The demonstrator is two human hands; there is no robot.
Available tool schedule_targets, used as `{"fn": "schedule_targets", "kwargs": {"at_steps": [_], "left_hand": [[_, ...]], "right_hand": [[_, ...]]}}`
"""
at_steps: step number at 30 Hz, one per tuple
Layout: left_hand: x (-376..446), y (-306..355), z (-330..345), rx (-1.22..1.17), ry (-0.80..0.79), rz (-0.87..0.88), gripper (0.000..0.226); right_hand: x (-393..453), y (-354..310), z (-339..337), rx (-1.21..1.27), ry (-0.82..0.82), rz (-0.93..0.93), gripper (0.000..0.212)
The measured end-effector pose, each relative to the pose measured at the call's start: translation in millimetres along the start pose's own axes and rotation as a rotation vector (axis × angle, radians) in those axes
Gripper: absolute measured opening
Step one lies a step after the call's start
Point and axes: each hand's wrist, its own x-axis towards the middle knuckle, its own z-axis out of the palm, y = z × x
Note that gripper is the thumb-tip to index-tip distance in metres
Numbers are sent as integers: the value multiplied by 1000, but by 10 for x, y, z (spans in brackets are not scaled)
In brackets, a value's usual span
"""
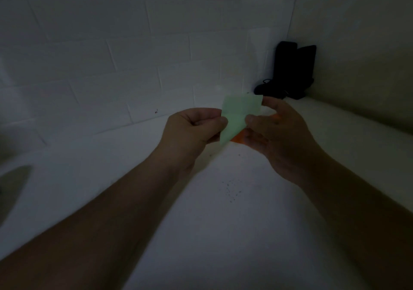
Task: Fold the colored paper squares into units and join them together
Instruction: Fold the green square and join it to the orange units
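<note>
Fingers (220,120) of the left hand (190,129) pinch the green paper (238,115) at its nine o'clock edge; the right hand (274,131) pinches it at three o'clock, with orange paper (237,138) tucked against its palm. Both papers are held in the air above the white surface (223,200), just past centre. The green piece looks partly folded; whether it is joined to the orange one I cannot tell, so joining probably remains. Dark objects (290,70) stand in the corner at one o'clock.
</note>
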Motion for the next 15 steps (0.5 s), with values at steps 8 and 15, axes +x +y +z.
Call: {"fn": "schedule_targets", "kwargs": {"at_steps": [8, 15], "left_hand": [[0, -25, 0, 22, -13, -57, 16], [7, -30, -4, -67, -37, -120, 28]], "right_hand": [[-20, 28, 11, -9, -109, 22, 58], [-56, 89, 58, -57, -207, 78, 61]]}}
